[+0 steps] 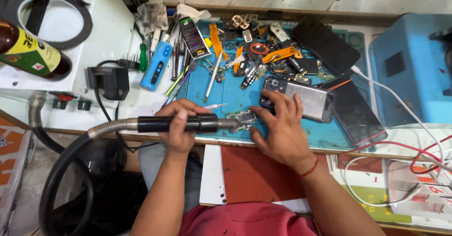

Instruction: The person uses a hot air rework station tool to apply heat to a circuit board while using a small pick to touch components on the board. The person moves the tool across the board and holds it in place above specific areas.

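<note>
My left hand (181, 125) grips the black handle of a hot air gun (162, 124), whose metal nozzle points right at a small green circuit board (242, 119) on the blue work mat (233, 92). A grey flexible hose runs from the handle off to the left. My right hand (282, 130) lies flat on the mat with spread fingers, its fingertips resting by the board and on an opened phone body (306, 102). A red thread is tied round the right wrist. Metal tweezers (215, 106) lie just above the nozzle.
Loose phone parts, orange flex cables and screwdrivers litter the back of the mat. A dark phone screen (358, 116) lies at the right, a blue box (414, 66) beyond it. A blue tester (157, 66), a black adapter (109, 81), a brown bottle (33, 52) and tape rolls sit left. Red and white wires trail at right.
</note>
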